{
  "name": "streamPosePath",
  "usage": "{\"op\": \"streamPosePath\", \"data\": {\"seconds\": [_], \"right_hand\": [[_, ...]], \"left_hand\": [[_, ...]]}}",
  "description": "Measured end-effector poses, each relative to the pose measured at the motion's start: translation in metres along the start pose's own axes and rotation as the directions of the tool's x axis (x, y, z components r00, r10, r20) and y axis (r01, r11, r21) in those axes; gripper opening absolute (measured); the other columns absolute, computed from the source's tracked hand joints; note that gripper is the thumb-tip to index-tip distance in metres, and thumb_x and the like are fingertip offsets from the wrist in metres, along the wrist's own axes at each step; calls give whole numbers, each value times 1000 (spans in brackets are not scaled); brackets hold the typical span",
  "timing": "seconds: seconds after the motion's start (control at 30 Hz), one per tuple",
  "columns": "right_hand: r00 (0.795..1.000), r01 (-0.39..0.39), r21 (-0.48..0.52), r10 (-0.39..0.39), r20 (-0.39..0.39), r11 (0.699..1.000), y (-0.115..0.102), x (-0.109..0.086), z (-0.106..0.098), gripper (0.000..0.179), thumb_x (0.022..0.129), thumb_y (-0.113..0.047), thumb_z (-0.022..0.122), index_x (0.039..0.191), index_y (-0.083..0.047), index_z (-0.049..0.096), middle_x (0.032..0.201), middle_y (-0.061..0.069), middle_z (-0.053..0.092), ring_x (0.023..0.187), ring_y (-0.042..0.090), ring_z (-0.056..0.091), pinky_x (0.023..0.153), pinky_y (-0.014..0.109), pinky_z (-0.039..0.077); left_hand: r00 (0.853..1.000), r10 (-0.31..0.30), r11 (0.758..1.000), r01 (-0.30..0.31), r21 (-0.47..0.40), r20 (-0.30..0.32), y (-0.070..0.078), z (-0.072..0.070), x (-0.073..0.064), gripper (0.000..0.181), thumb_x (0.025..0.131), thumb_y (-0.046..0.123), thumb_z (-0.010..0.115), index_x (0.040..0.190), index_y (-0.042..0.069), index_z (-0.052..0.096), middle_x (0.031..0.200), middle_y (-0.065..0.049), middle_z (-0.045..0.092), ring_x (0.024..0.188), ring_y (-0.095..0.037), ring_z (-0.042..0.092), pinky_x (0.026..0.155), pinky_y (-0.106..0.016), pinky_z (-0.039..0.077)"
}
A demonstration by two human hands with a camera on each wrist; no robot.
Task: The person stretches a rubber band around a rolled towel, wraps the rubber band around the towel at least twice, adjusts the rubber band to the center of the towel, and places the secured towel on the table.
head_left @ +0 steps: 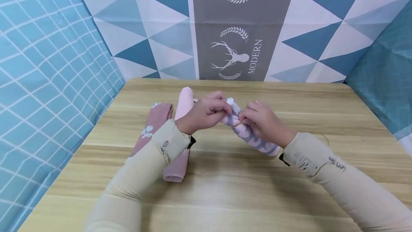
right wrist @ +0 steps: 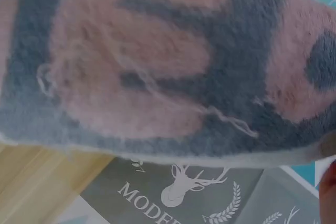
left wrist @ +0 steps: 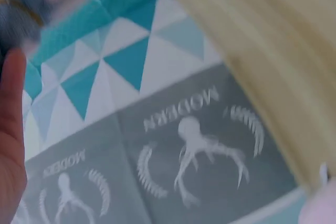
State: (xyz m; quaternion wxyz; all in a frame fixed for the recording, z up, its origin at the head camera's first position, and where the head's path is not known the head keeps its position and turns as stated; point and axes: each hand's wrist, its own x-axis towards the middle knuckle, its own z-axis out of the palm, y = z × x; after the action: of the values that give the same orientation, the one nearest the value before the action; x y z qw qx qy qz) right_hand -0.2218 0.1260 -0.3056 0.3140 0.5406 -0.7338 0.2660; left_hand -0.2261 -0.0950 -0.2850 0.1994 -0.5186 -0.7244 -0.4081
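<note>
A rolled towel (head_left: 254,139) with a grey and pale pink pattern is held slantwise above the table, between both hands. Around its upper part runs a thin yellow-brown band (head_left: 237,125). My left hand (head_left: 207,112) grips the towel's upper end, its fingers curled near a white tag. Just right of it, my right hand (head_left: 265,122) pinches at the band and towel, fingers bent. The right wrist view is filled by the fuzzy towel side (right wrist: 157,66), with a loose pale thread (right wrist: 152,85) on it. At the left wrist view's edge, part of my left hand (left wrist: 10,140) shows.
Left of my hands lie a pink rolled towel (head_left: 177,167) and a folded dusty-rose towel (head_left: 157,119), partly covered by my left sleeve (head_left: 141,167). A thin yellowish loop (head_left: 325,138) shows by the right sleeve. Patterned sheets (head_left: 173,6) enclose the wooden table (head_left: 231,192).
</note>
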Motion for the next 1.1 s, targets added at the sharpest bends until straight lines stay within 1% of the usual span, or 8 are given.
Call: {"op": "streamPosePath", "data": {"seconds": [0.2, 0.3, 0.47, 0.57, 0.7, 0.8, 0.9, 1.1], "right_hand": [[984, -156, 218, 133, 118, 963, 2, 3, -11, 28, 76, 23, 60, 81, -4, 58, 79, 2, 57, 73, 14, 50, 63, 29, 44], [975, -192, 253, 156, 157, 948, 1, 5, -13, 27, 77, 23, 59, 84, -3, 63, 82, 4, 63, 75, 13, 55, 65, 28, 48], [979, -173, 319, 127, 162, 932, 0, 5, -13, 19, 85, 16, 58, 86, -2, 63, 83, 5, 63, 76, 13, 54, 66, 27, 46], [976, -169, 348, 109, 187, 922, -3, 6, -16, 18, 99, -15, 55, 87, -4, 63, 81, 2, 58, 75, 13, 47, 65, 28, 41], [979, -122, 157, 92, 184, 980, -12, 9, -24, 46, 90, -57, 57, 78, -13, 61, 74, -6, 48, 71, 11, 40, 66, 32, 33], [994, -11, -47, 16, 112, 999, -22, 11, -25, 42, 74, -48, 78, 66, -17, 52, 67, -7, 43, 65, 11, 39, 67, 38, 31], [996, 85, -81, -82, 41, 993, -29, 9, -22, 43, 64, -27, 86, 62, -15, 45, 64, -5, 39, 61, 13, 38, 68, 40, 31], [981, 193, -78, -192, 24, 978, -33, 3, -20, 35, 100, -23, 52, 67, -11, 52, 67, 0, 45, 64, 18, 42, 66, 37, 36]], "left_hand": [[965, 172, 927, -226, 299, 197, 10, -13, 4, 29, 74, 22, 84, 97, 9, 72, 117, -24, 58, 111, -33, 56, 91, -36, 50], [941, 225, 903, -299, 309, 254, 13, -12, 7, 28, 77, 20, 82, 101, 10, 71, 114, -19, 61, 107, -30, 59, 95, -34, 49], [944, 217, 934, -275, 227, 249, 15, -9, 6, 19, 79, 5, 78, 96, 8, 70, 96, -12, 62, 86, -22, 62, 79, -25, 53], [952, 210, 942, -257, 214, 221, 15, -9, 5, 20, 78, -3, 76, 93, 8, 70, 91, -10, 62, 80, -21, 63, 75, -24, 53], [952, 206, 951, -249, 182, 227, 15, -7, 8, 22, 78, -7, 72, 94, 8, 72, 89, -8, 63, 78, -19, 63, 74, -22, 52], [952, 198, 968, -227, 106, 234, 17, -7, 9, 18, 80, -7, 70, 93, 6, 73, 87, -8, 64, 79, -17, 63, 73, -22, 52], [952, 196, 976, -211, 44, 234, 18, -8, 9, 16, 80, -7, 70, 92, 4, 73, 85, -8, 65, 78, -15, 63, 72, -22, 52], [958, 162, 987, -163, -18, 238, 19, -7, 10, 12, 81, -5, 72, 91, 1, 74, 80, -6, 67, 72, -12, 59, 68, -21, 50]]}}
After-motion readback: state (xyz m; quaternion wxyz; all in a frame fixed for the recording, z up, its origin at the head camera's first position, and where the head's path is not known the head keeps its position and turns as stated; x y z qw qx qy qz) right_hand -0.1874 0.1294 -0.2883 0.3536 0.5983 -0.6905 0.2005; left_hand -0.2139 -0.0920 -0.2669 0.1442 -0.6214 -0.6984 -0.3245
